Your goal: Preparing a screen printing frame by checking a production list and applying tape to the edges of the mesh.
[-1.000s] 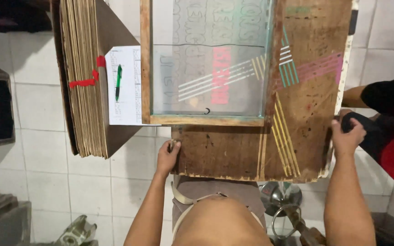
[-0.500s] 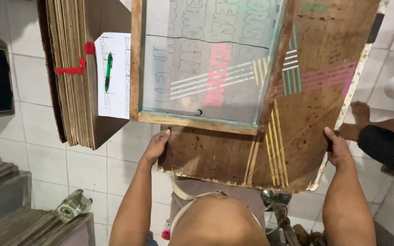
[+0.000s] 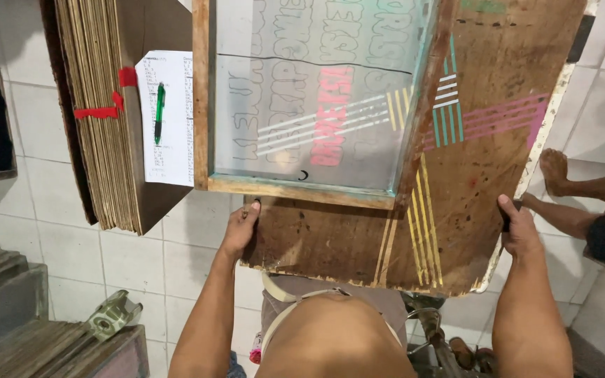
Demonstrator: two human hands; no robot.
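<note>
Two hands, the left hand [image 3: 241, 227] and the right hand [image 3: 519, 227], one wooden board [image 3: 470, 203], one wood-framed screen [image 3: 316, 105], one green pen [image 3: 160, 112], one sheet of paper [image 3: 169, 154], one stack of boards [image 3: 99, 119], and one bare foot [image 3: 554, 170] of another person.

The wooden board [image 3: 456, 161] looked rough, scratched and stained with paint. The frame [image 3: 295, 187] was wood around a thin, see-through mesh [image 3: 302, 91]. The floor tiles [image 3: 57, 210] were smooth and shiny.

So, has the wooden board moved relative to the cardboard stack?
No. The wooden board keeps its gap from the cardboard stack; only the view has tilted.
</note>
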